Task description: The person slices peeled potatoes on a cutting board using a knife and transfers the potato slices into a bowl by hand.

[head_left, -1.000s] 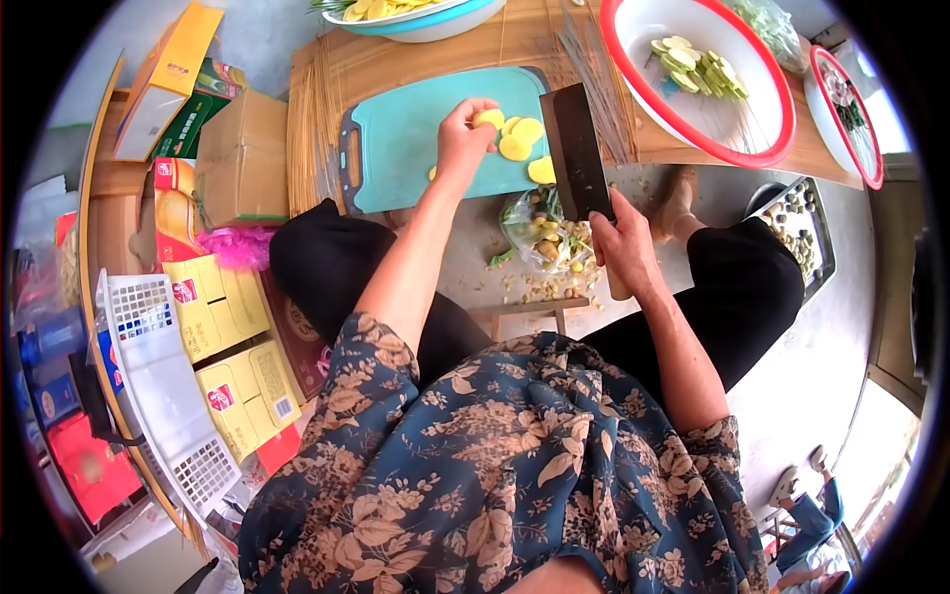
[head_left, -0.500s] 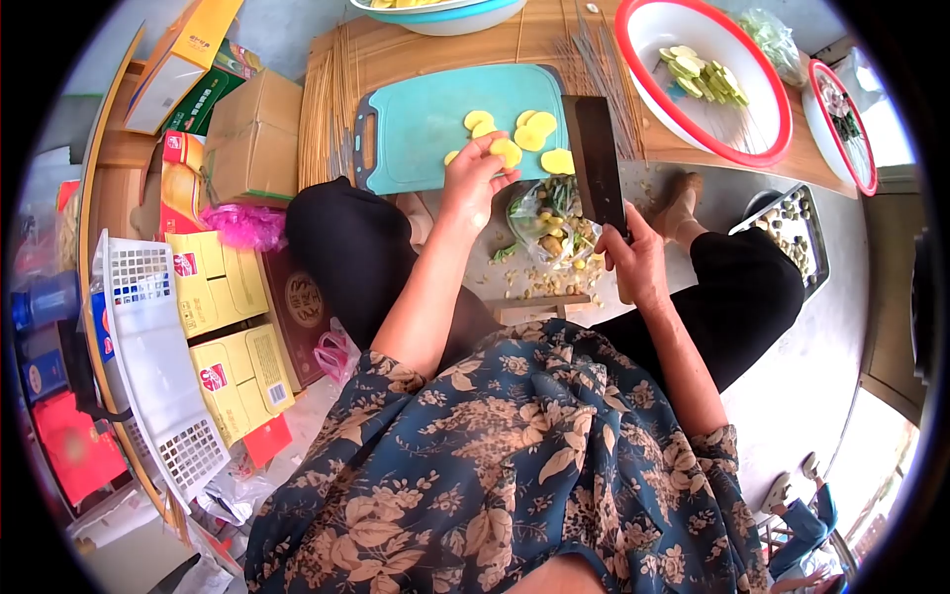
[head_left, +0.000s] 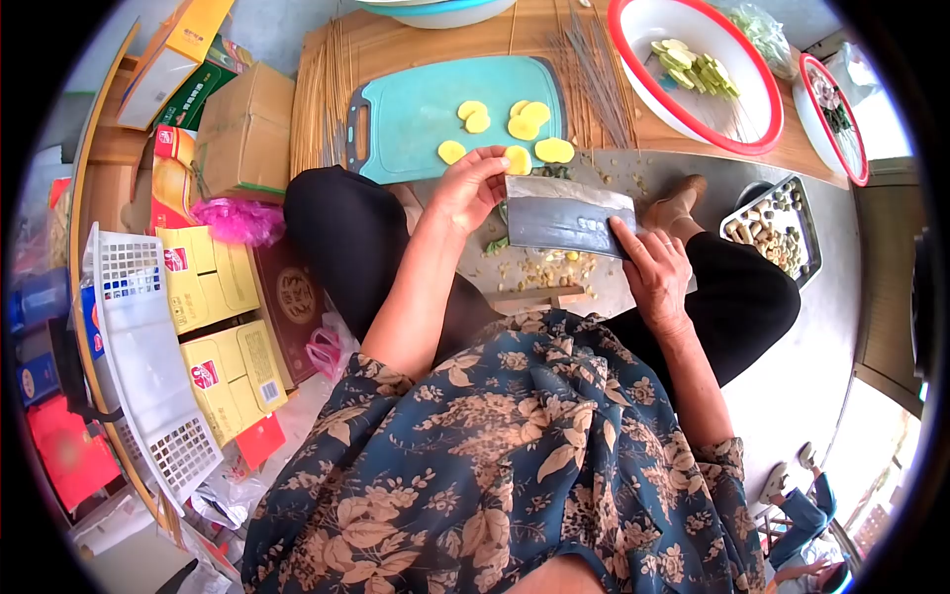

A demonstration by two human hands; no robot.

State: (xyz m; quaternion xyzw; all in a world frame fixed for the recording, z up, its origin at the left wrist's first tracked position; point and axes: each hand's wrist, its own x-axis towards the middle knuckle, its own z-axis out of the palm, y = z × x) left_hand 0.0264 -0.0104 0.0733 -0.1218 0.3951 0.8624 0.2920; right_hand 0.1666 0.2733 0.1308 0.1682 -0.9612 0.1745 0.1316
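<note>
My left hand (head_left: 470, 190) pinches a yellow potato slice (head_left: 518, 160) at the near edge of the turquoise cutting board (head_left: 406, 114). My right hand (head_left: 655, 277) grips a cleaver (head_left: 569, 216), its index finger laid along the blade. The broad blade lies across in front of me, its upper left corner close to the held slice; whether they touch I cannot tell. Several more potato slices (head_left: 523, 127) are spread over the board's right half and front edge. Under the blade, the plastic bag of scraps is mostly hidden.
Thin wooden skewers (head_left: 322, 99) lie left of the board, darker skewers (head_left: 599, 79) right of it. A red-rimmed basin (head_left: 633, 94) holds green slices; another basin (head_left: 807, 109) stands beyond. A tray of mushrooms (head_left: 816, 259) is at right. Boxes (head_left: 242, 129) stand left. Peelings litter the floor.
The cleaver has swung from upright, blade pointing away, to lying crosswise near my left hand. My left hand has shifted slightly left and nearer, the slice still in its fingers.
</note>
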